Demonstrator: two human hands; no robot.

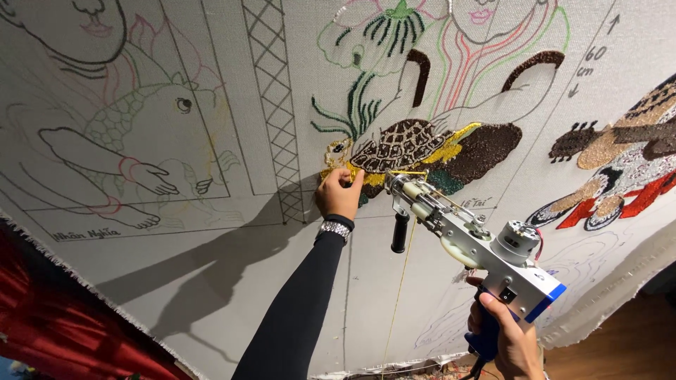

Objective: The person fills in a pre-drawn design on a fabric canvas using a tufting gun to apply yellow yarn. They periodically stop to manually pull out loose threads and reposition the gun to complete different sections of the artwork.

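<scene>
A: Nearest the camera, what does the right hand [512, 338] have?

B: It is wrapped tight round the blue grip of a tufting gun [465, 236]. The picture's lower edge cuts the hand off, so the wrist is out of sight. The gun slants up and to the left, its needle tip just at the cloth by the stitched turtle [405, 144].

A: And the black handle [400, 232] under the gun?

B: It hangs free; no hand is on it. A thin yellow yarn [400, 288] runs down from the gun and leaves the frame at the bottom.

A: The left hand [339, 193]?

B: Farther out, on a black-sleeved arm with a beaded bracelet [335, 229] at the wrist. Its fingers are curled and pressed on the backing cloth [232, 281], just left of the turtle. Whether they pinch yarn or only touch cloth, I cannot tell.

A: Beyond that?

B: Outlined figures, a fish and a lattice strip, mostly unfilled. The figures at the top are cut off, and the tufted patch at far right runs out of frame.
</scene>
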